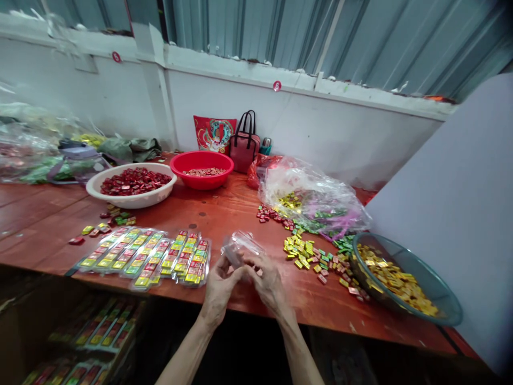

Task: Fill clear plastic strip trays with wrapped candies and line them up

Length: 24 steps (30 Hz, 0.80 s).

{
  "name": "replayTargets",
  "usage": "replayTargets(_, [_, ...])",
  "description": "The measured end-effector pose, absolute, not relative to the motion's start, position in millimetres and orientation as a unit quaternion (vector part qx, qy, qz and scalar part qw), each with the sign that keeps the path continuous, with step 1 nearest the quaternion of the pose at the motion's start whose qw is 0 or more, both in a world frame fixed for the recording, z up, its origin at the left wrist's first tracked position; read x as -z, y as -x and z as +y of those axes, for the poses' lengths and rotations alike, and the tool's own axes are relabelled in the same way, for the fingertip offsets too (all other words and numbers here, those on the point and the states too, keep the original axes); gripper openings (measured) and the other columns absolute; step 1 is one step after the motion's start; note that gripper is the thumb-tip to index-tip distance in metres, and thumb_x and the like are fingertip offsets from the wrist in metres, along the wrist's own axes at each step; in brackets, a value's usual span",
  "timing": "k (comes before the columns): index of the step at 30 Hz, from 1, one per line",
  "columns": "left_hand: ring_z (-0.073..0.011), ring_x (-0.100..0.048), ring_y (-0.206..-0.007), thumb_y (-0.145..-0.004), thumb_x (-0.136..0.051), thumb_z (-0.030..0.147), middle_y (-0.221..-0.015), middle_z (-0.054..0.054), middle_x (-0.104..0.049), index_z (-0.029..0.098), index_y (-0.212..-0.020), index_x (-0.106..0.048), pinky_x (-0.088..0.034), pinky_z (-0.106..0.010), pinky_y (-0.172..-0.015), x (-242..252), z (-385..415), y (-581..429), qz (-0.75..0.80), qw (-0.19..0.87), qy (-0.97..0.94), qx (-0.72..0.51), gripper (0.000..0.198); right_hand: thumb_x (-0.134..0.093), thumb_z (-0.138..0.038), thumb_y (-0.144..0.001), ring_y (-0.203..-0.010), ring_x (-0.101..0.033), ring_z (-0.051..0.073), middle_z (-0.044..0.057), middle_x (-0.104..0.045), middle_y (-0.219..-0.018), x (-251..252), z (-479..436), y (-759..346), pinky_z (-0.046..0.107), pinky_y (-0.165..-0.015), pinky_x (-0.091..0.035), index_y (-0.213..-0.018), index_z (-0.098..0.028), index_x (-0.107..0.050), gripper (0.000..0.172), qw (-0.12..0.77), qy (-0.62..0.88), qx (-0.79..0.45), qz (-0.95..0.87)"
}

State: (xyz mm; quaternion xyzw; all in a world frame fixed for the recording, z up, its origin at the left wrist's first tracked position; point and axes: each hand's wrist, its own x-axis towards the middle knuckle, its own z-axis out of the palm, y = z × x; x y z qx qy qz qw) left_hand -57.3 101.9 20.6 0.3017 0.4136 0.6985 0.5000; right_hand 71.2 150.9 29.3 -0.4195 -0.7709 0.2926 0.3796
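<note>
My left hand [218, 289] and right hand [268, 280] are at the near edge of the table [234, 216], at lower centre of the frame. The fingers of both hands are closed, gripping a clear plastic packet [240, 248] between them and holding it tilted above the tabletop; I cannot tell whether it has anything inside. Filled work lies left of my hands: rows of packed strips [144, 256] rest flat on the table, overlapping or just beside one another. More strips [94, 331] sit below the table edge at lower left of the frame. Unpacked stock takes up the right side: loose sweets [304, 254] are scattered on the table, gold ones fill a teal bowl [441, 291], and mixed ones lie in a plastic bag [316, 187]. At upper centre, a white bowl [132, 200] and a red basin [202, 155] hold more red sweets.
</note>
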Motion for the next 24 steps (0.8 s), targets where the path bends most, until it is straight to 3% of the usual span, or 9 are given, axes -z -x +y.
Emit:
replayTargets(8, [-0.0161,-0.066,-0.094,-0.066,-0.081,0.022,-0.103,-0.004,-0.071,0.018,-0.109,-0.064,-0.051,-0.024,-0.083,-20,108,61,0.432,0.472,-0.271,-0.719,0.046,-0.056,-0.026,-0.088,-0.068,-0.054,0.015,0.002,-0.061,-0.075,-32,152,-69,0.025,-0.063,-0.039,-0.077,-0.018,-0.062,0.015,0.399,0.474,-0.229,-0.751])
replayTargets(14, [-0.0195,-0.064,-0.104,-0.069,-0.079,0.023,-0.112,-0.006,-0.069,0.018,-0.113,-0.064,-0.051,-0.027,-0.088,-20,106,63,0.419,0.483,-0.282,-0.715,0.047,-0.054,-0.028,-0.090,-0.075,-0.056,0.016,0.004,-0.064,-0.090,-33,167,-77,0.026,-0.069,-0.042,-0.096,-0.020,-0.067,0.017,0.400,0.480,-0.219,-0.750])
replayTargets(18, [-0.0200,-0.066,-0.100,-0.068,-0.080,0.023,-0.109,-0.007,-0.071,0.018,-0.110,-0.065,-0.052,-0.028,-0.087,-23,105,54,0.417,0.501,-0.289,-0.702,0.045,-0.055,-0.026,-0.090,-0.076,-0.058,0.015,0.002,-0.067,-0.086,-32,152,-68,0.025,-0.067,-0.041,-0.089,-0.023,-0.069,0.015,0.363,0.428,-0.274,-0.781])
replayTargets(24, [-0.0178,-0.068,-0.093,-0.066,-0.080,0.023,-0.102,-0.004,-0.072,0.017,-0.106,-0.065,-0.052,-0.026,-0.083,-22,110,59,0.436,0.469,-0.268,-0.720,0.043,-0.056,-0.022,-0.088,-0.073,-0.056,0.016,0.002,-0.063,-0.079,-34,151,-63,0.026,-0.066,-0.040,-0.077,-0.019,-0.063,0.013,0.390,0.477,-0.218,-0.757])
